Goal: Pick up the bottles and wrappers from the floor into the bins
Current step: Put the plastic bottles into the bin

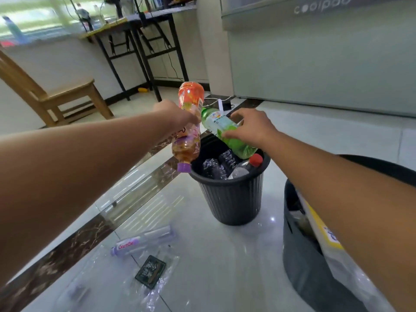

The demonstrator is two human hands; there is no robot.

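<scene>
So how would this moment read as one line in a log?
left hand: holds orange bottle | right hand: holds green bottle | both over black bin | clear bottle on floor

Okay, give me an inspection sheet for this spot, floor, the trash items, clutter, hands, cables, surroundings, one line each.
Surface: glossy tiled floor with a dark marble strip.
Job's things: orange bottle held cap down beside the ribbed black bin; green bottle over that bin, which already holds bottles; clear bottle and clear wrapper lie on the floor; second bin at right holds wrappers.
Clutter: small yellow object on the floor under the desk.
Grippers: left hand grips the orange bottle; right hand grips the green bottle.
Cables: white cable and a plug behind the bin.
Surroundings: wooden chair, black-legged desk, grey cabinet.
</scene>
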